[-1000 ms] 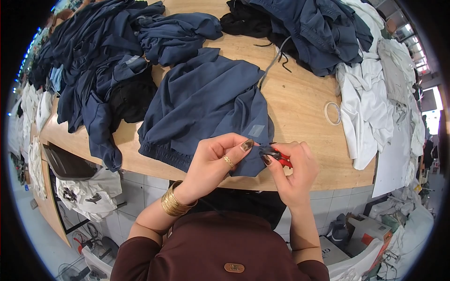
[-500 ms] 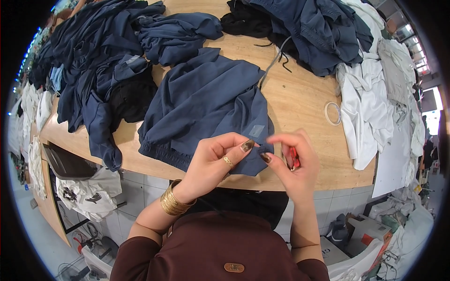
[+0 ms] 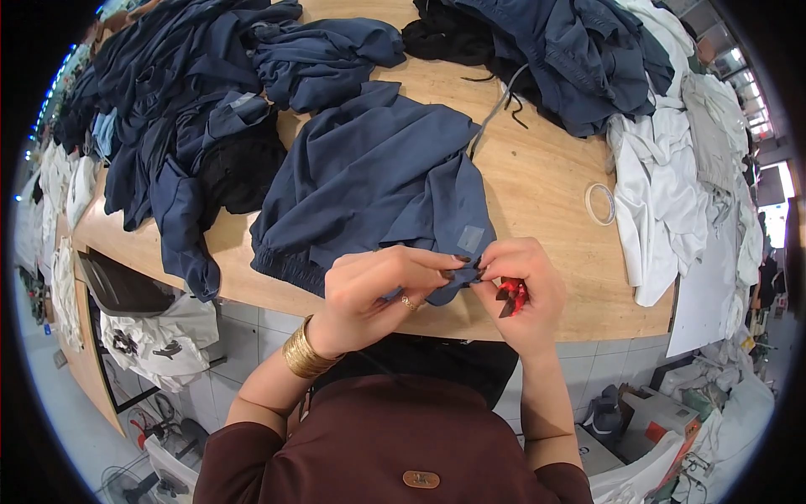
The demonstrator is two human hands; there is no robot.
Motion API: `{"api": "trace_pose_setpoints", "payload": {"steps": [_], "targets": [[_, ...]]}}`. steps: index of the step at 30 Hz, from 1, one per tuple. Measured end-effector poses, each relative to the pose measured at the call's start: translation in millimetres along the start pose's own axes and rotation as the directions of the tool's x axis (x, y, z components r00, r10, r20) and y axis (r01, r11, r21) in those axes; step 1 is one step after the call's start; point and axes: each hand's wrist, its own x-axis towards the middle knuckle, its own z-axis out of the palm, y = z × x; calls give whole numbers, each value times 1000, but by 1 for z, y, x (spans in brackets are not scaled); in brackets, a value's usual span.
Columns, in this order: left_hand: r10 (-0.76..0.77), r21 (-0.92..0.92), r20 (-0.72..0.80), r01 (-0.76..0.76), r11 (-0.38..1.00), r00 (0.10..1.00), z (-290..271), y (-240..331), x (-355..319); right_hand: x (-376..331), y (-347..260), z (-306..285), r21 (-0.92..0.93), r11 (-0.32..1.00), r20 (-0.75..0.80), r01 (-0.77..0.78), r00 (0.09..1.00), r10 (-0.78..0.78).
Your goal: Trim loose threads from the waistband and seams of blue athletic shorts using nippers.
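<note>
garment: my navy blue garment (image 3: 369, 185), spread flat and a bit rumpled, grey patch near its 5 o'clock corner
snips: small red snips (image 3: 512, 296), at 5 o'clock off that corner

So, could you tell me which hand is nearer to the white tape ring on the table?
Right. The right hand is below and left of the white tape ring; the left hand is farther left, over the navy garment.

Wooden table (image 3: 546, 193); navy garments (image 3: 369, 176), white garments (image 3: 663, 193), tape ring (image 3: 600, 203) on top
</note>
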Motion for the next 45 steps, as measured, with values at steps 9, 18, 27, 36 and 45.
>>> {"api": "trace_pose_setpoints", "payload": {"steps": [9,18,27,36,45], "targets": [[209,109,30,-211,971,977,-2,-6,-3,-3,-1,6,-73,995,-113,70,990,-78],[227,101,0,-226,969,974,0,-6,-4,-6,-4,5,-112,993,-103,35,994,-47],[227,132,-2,-225,965,974,-2,-8,-6,4,-17,-15,-260,965,134,-3,990,40],[216,123,31,-219,968,976,-3,-6,-3,9,-22,-18,-517,843,145,151,986,-88],[217,101,12,-217,971,976,-3,-7,-4,10,-22,-19,-524,836,156,160,984,-90]]}}
